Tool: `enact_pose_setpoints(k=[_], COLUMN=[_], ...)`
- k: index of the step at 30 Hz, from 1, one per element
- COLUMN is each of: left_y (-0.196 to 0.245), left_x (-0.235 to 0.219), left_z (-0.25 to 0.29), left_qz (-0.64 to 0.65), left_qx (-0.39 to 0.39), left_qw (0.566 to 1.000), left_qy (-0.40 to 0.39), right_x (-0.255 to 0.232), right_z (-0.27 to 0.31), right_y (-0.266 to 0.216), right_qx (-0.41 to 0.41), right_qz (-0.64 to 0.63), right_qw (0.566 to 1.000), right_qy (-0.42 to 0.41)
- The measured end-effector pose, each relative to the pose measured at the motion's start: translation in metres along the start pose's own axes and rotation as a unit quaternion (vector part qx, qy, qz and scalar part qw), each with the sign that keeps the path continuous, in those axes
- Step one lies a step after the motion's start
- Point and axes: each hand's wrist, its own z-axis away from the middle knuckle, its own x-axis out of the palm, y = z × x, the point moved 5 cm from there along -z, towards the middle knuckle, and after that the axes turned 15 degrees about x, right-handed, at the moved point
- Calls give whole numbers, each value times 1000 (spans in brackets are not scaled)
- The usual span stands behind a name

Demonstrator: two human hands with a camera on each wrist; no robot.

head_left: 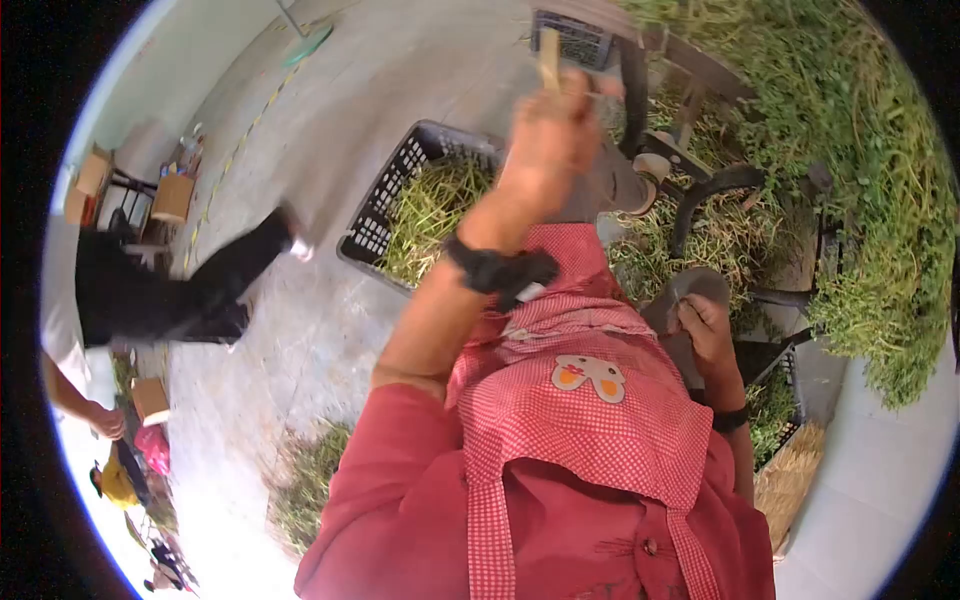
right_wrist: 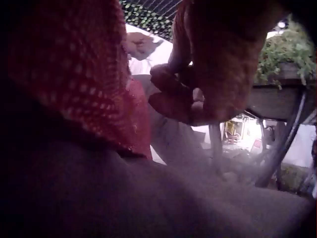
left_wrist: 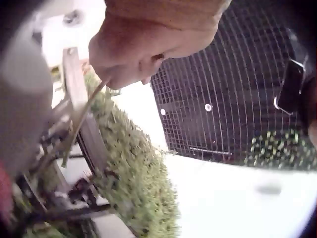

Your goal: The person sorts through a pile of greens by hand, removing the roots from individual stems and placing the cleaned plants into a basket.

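My left hand is raised in front of me, blurred, near the black plastic crate of cut green stems. In the left wrist view its fingertips pinch a thin, pale green stem that slants downward. My right hand is low by my grey-trousered knee, beside the red checked apron. Dark in the right wrist view, its fingers are curled in toward the thumb; I cannot tell whether anything is between them.
Leafy green plants are heaped along the right, with loose stems below. A black chair frame stands there. At left, a person in black trousers is on the concrete floor. Another crate is at the far end.
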Motion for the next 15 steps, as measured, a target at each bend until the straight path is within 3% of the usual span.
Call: enact_pose_setpoints(k=[1, 2, 3, 4, 5, 6, 7, 9, 10, 11, 12, 13, 14, 15], left_y=[17, 37, 44, 53, 52, 43, 39, 23, -5, -36, -53, -48, -48, -49], left_x=[-18, -31, -48, -64, -84, -115, -130, -167, -216, -264, -286, -267, -249, -233], left_z=[-4, -7, -10, -16, -22, -33, -30, -28, -36, -35, -32, -27, -26, -22], left_qz=[-157, -254, -249, -290, -238, -370, -257, -340, -440, -595, -728, -655, -610, -563], left_qx=[105, 55, 60, 88, 100, 163, 105, 61, -15, 43, 102, -31, -24, -23], left_qw=[980, 965, 965, 950, 961, 914, 958, 935, 897, 801, 676, 754, 791, 825], left_qy=[-59, 28, 49, 73, 98, 41, 72, 78, 45, 41, 41, 35, 36, 36], right_x=[-7, -26, -42, -54, -66, -80, -91, -106, -110, -113, -119, -127, -134, -143], right_z=[6, 13, 19, 18, 16, 15, 14, 17, 19, 20, 21, 19, 19, 17], right_y=[-1, -5, -3, 19, 39, 53, 67, 70, 66, 61, 54, 34, 16, 7], right_qx=[45, 86, 80, 109, 130, 123, 136, 143, 160, 178, 172, 100, 32, 33], right_qz=[39, 77, 76, -15, -108, -110, -88, -72, 1, 74, 70, 117, 164, 162], right_qw=[996, 983, 976, 973, 964, 959, 957, 952, 953, 948, 947, 944, 934, 932], right_qy=[61, 141, 187, 203, 206, 229, 242, 262, 258, 253, 262, 292, 317, 323])
